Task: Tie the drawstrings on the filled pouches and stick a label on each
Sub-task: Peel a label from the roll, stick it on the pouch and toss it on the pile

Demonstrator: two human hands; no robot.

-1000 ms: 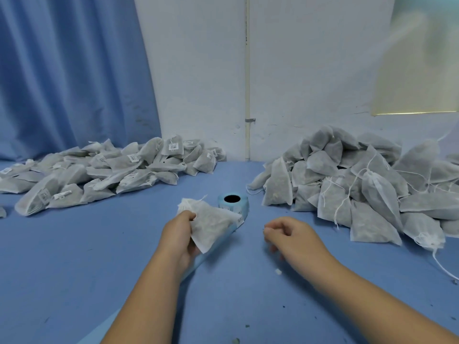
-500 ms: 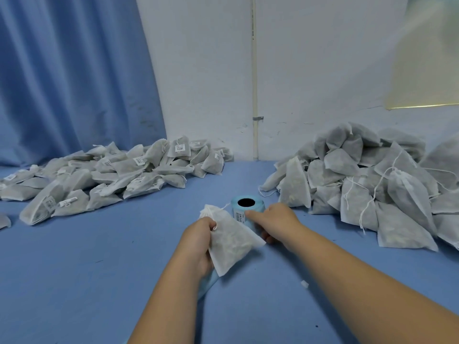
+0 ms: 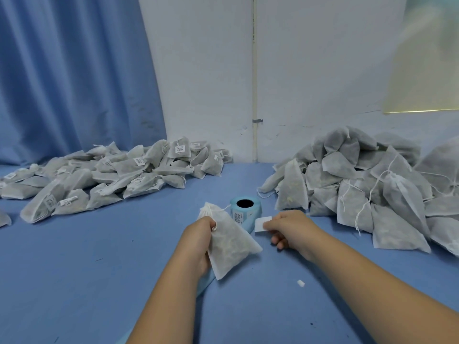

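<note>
Pouch (image 3: pixel 231 247) gripped near cinched top by left hand (image 3: pixel 198 239), low over blue table (image 3: pixel 99 269), just in front of label roll (image 3: pixel 246 207). White label (image 3: pixel 263 224) pinched btwn right hand (image 3: pixel 290 227) thumb & fingers, just right of pouch.

The table (image 3: pixel 74 269) is plain blue and the curtain (image 3: pixel 69 70) is blue too. The pouches (image 3: pixel 347 194) are grey-white. The label roll (image 3: pixel 245 209) is light blue, the label (image 3: pixel 261 224) is white. The wall (image 3: pixel 203 70) is white.
</note>
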